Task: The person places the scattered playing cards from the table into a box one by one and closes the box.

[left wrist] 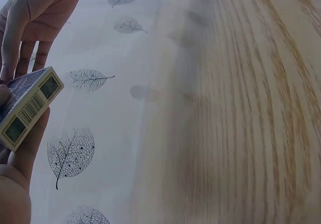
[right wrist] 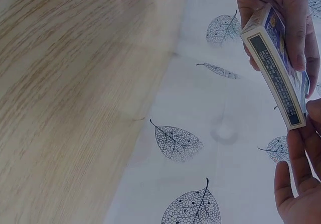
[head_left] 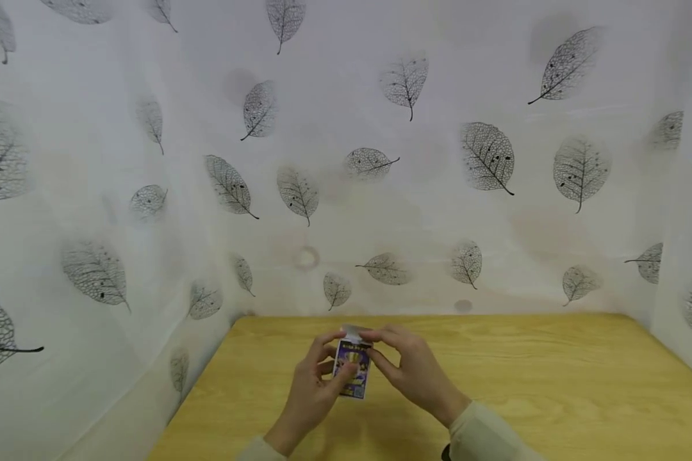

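Note:
A small card box (head_left: pixel 357 384) with a purple printed front is held upright over the table, near its middle. My left hand (head_left: pixel 314 387) grips it, thumb across the front and fingers behind. At its top, a pale flap (head_left: pixel 354 331) stands up, with my right hand (head_left: pixel 418 371) pinching there between thumb and index finger. In the left wrist view the box end (left wrist: pixel 31 108) shows a barcode between two dark squares. One narrow side (right wrist: pixel 275 78) with a dark printed strip faces the right wrist camera. The inside of the box is hidden.
A wood-grain table (head_left: pixel 525 384) lies under both hands. Pale sheeting (head_left: pixel 334 243) with dark leaf prints rises behind the table's far edge and along both sides.

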### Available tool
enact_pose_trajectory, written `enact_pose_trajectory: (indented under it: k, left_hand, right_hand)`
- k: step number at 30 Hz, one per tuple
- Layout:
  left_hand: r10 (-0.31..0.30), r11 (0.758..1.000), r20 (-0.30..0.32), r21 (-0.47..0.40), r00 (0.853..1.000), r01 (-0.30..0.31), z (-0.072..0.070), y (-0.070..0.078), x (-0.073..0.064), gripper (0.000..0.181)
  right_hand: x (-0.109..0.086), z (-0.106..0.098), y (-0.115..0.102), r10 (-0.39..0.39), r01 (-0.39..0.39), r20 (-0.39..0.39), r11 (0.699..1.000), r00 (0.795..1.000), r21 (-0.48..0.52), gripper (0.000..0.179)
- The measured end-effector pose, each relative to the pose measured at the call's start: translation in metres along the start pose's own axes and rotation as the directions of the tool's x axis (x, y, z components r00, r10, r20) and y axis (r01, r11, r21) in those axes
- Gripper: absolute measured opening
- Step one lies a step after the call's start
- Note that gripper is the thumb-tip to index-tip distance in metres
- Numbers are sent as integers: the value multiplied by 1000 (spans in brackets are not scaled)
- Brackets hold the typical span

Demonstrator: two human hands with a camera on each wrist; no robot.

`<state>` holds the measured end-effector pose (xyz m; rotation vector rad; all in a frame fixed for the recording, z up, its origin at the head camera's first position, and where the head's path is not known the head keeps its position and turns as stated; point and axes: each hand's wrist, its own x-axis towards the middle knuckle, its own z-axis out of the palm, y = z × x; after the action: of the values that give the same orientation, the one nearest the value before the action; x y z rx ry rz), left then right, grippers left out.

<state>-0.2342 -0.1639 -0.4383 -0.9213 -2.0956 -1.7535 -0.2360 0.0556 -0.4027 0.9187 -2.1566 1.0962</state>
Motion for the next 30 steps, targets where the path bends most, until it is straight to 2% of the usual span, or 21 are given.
enact_pose_trajectory:
  k: [7,14,19,22,25,27,30]
  left_hand:
    - [-21,999,-20,-28,1000,20,3,3,0,47]
    - [-8,999,-17,-46,1000,7,5,4,2,49]
    - [13,998,-25,-69,1000,-15,10,4,7,50]
    - [11,997,-29,-80,1000,-14,13,5,9,50]
    - [-1,997,-27,-82,1000,-1,18,8,11,50]
    - [-13,997,-22,-81,1000,11,20,10,12,51]
    - [-19,997,-20,-80,1000,17,23,12,14,51]
  right_hand:
    - [2,-1,-2,-22,21,-12,1000,1000,-21,31]
    - [4,-6,-1,-12,12,-27,1000,1000,-9,28]
    - [8,-11,2,3,0,-101,999,995,35,24]
    - [11,-14,3,45,-36,-150,998,988,58,21]
    - [14,-18,4,133,-119,-152,988,979,96,17]
    - [16,-20,4,209,-194,-112,972,971,130,15]
    - [18,-23,4,311,-302,-16,933,950,197,20]
